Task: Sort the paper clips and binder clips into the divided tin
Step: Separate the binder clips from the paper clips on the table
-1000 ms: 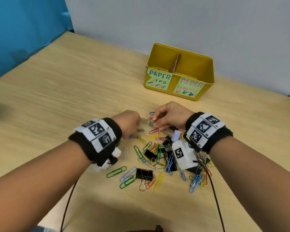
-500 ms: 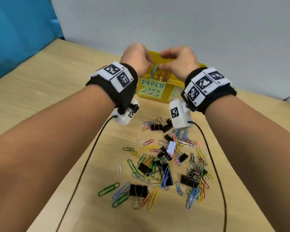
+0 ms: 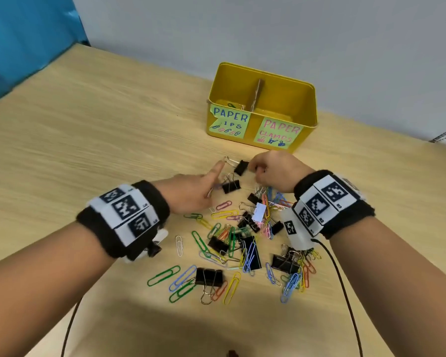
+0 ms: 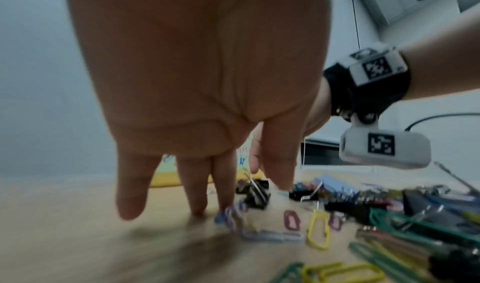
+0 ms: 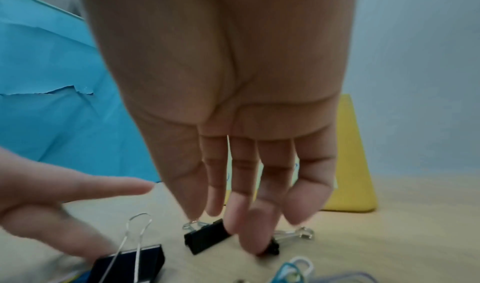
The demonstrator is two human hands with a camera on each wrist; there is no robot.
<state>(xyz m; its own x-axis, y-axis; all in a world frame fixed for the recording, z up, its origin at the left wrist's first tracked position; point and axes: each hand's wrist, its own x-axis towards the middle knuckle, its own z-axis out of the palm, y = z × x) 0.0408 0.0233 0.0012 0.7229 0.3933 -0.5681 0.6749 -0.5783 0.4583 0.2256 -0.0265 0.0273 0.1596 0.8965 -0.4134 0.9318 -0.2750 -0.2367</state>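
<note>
Both hands are down at the far edge of the clip pile [image 3: 245, 238], on the table [image 3: 87, 150] in front of the tin [image 3: 304, 117].

Right hand [image 3: 273, 171]: fingers point down and loosely curl over a small black binder clip [image 3: 241, 167]. In the right wrist view the fingertips [image 5: 249, 240] touch that clip's far end [image 5: 205, 239], which lies flat on the table. Contact yes, but a closed pinch isn't visible, so can't tell if it has a grip.

Left hand [image 3: 193, 191]: fingers straight and spread, holding nothing. Index tip is near the wire handle of the same clip. In the left wrist view the fingers [image 4: 197, 195] point down at the table, tips at or just above a blurred blue/purple paper clip [image 4: 231, 217]; contact unclear from blur.

A second black binder clip [image 3: 230, 186] sits just in front of the first, between the two hands, handles up [image 5: 130, 267].

Tin: yellow, upright, divider [image 3: 256, 95] down the middle. Left compartment label reads "PAPER ..IPS", right one "PAPER CLAMPS". A few paper clips show in the left compartment [image 3: 233, 106]; right compartment floor looks bare where visible.

Rest of the pile: mixed coloured paper clips and black binder clips, spread loose between the forearms, well short of the tin. Both wrists carry marker bands and cameras.
</note>
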